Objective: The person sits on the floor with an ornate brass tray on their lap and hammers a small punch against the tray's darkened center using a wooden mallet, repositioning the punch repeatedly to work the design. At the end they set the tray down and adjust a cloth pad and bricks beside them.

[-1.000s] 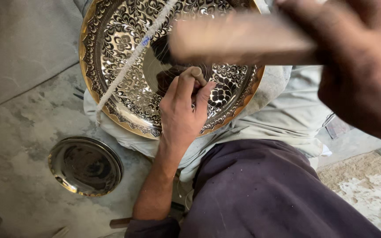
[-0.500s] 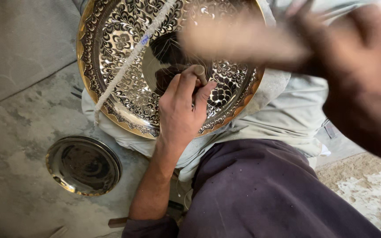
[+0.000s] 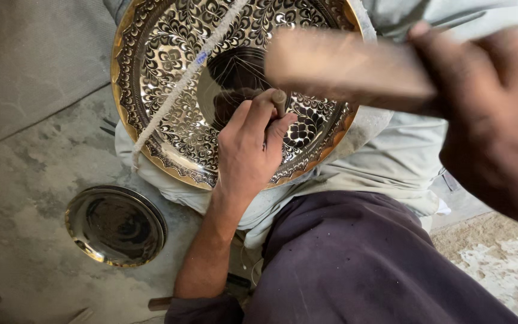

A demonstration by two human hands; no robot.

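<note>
A large round brass plate (image 3: 169, 66) with dense black-and-gold floral engraving rests on a pale cloth over my lap. My left hand (image 3: 248, 147) lies on the plate's lower right part and grips a small metal chisel (image 3: 278, 99), its point set on the pattern near the dark centre. My right hand (image 3: 490, 126) is raised close to the camera at the right, closed on a wooden mallet (image 3: 343, 66) that is blurred above the chisel. A white cord (image 3: 181, 84) runs diagonally across the plate.
A smaller plain brass plate (image 3: 115, 225) lies on the grey concrete floor at the lower left. My dark trouser leg (image 3: 361, 264) fills the lower middle. A pale cloth (image 3: 391, 156) is bunched under the big plate. Rough sandy ground shows at the lower right.
The mallet in my right hand has shifted slightly over the chisel and stays blurred. My left hand holds the chisel at nearly the same spot on the plate.
</note>
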